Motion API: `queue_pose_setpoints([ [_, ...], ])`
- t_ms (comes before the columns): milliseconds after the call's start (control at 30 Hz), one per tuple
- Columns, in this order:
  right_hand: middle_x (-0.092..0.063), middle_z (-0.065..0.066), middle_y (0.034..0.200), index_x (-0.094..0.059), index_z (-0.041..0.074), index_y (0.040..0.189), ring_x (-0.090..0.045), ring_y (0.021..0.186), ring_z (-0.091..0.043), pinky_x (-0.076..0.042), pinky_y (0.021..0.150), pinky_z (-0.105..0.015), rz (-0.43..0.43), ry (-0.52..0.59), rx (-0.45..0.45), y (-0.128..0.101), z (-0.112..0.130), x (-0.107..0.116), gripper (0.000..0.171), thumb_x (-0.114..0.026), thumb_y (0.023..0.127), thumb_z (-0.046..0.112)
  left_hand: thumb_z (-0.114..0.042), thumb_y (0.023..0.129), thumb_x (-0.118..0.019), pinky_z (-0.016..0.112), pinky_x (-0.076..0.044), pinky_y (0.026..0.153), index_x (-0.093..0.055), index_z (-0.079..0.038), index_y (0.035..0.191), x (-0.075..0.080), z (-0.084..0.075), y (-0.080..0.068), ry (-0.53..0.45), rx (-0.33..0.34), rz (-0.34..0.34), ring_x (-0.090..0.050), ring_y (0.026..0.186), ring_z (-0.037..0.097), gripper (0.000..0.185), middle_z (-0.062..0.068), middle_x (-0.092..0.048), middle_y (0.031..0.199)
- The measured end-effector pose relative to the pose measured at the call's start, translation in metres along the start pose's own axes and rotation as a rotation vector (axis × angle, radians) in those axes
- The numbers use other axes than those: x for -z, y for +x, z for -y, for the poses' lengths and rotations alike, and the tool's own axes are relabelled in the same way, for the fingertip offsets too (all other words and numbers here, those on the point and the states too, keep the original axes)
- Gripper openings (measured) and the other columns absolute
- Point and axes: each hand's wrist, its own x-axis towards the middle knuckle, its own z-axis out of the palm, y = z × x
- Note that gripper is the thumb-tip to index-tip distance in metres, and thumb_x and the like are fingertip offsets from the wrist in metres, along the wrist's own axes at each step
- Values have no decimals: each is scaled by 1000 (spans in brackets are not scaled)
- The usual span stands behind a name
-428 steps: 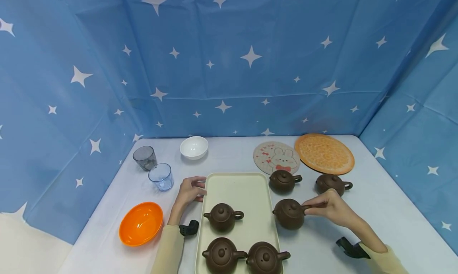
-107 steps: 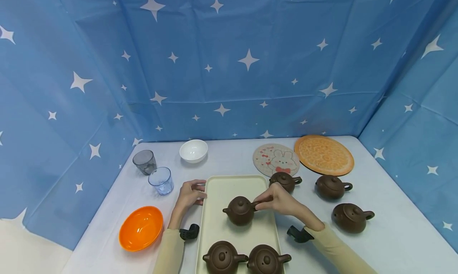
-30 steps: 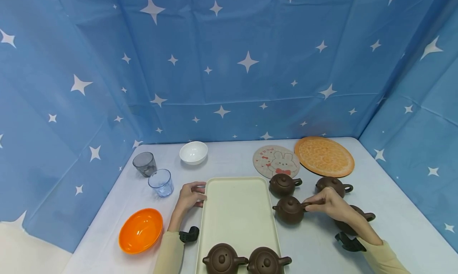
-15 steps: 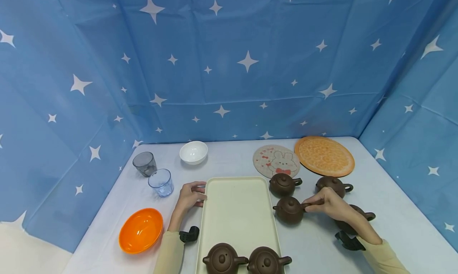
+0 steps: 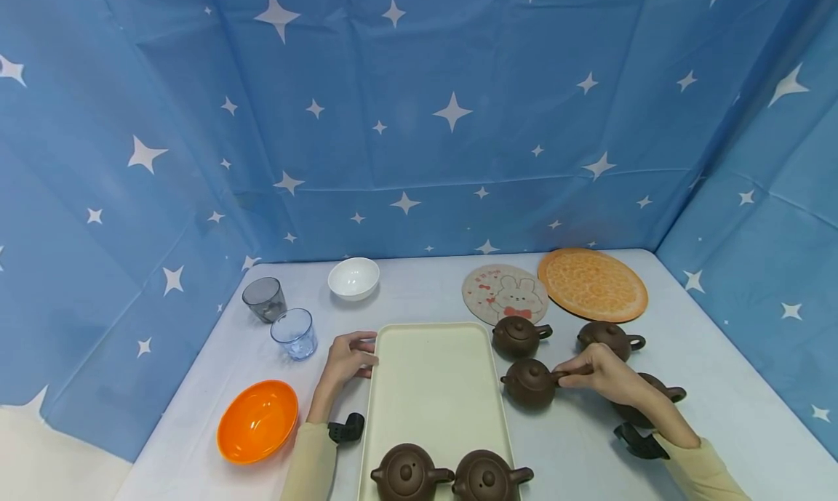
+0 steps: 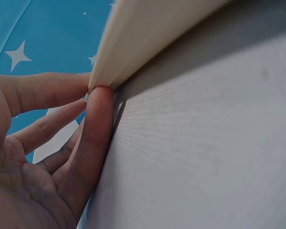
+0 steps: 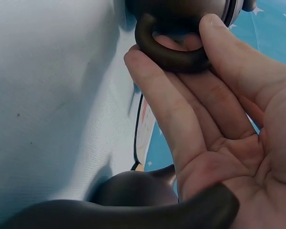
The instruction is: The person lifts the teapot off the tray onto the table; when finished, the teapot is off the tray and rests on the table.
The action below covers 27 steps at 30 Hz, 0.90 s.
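Observation:
My right hand [image 5: 605,376] pinches the handle of a dark brown teapot [image 5: 530,383] just right of the cream tray [image 5: 435,385]. In the right wrist view the fingers and thumb close around that looped handle [image 7: 169,57]; the teapot's body is mostly cut off. My left hand [image 5: 345,357] grips the tray's left edge, thumb and finger on the rim [image 6: 128,43] in the left wrist view. On the tray's near end stand a left teapot [image 5: 406,472] and a right teapot [image 5: 486,478], both cut by the frame's bottom.
Behind the held teapot is another teapot [image 5: 517,337]; farther right are a back teapot [image 5: 605,339] and one [image 5: 631,414] partly behind my right forearm. Round mats [image 5: 592,286] lie behind. Left are an orange bowl [image 5: 257,422], two glasses [image 5: 294,335] and a white bowl [image 5: 353,279].
Earlier my right hand released one teapot at the far right and gripped another on the tray. It carried that one right, off the tray. Over the last second almost nothing moves.

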Motion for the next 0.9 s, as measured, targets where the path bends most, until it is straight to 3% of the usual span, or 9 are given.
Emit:
queue_pose_setpoints([
  [167,-73,-12,93,-74,-5,98,-65,91,-2,-56,71,-15,-6,-37,-21,0,0,0,25,-73,81,12,10,73,-63,35,-62,58,-56,10,125,3,-24,-17,15,-3,29,-65,65,19,53,30,-62,104],
  [267,-74,-8,92,-75,-2,98,-66,88,-1,-56,70,-17,-5,-61,-52,-1,2,1,24,-74,81,14,10,74,-62,37,-62,60,-56,10,126,3,-30,-22,26,-2,34,-65,65,20,52,31,-61,105],
  [567,-74,-9,93,-73,-3,100,-69,83,-5,-59,69,-19,-58,-84,-105,0,15,7,25,-73,82,14,9,72,-66,33,-61,53,-60,4,123,1,2,1,13,4,-2,-64,63,17,52,21,-64,98],
  [900,-73,-9,96,-73,0,102,-68,84,-4,-59,70,-21,-187,-42,-58,-2,40,7,23,-72,85,15,8,71,-67,32,-61,53,-63,1,121,0,5,4,-1,0,-8,-64,63,17,50,20,-65,97],
])
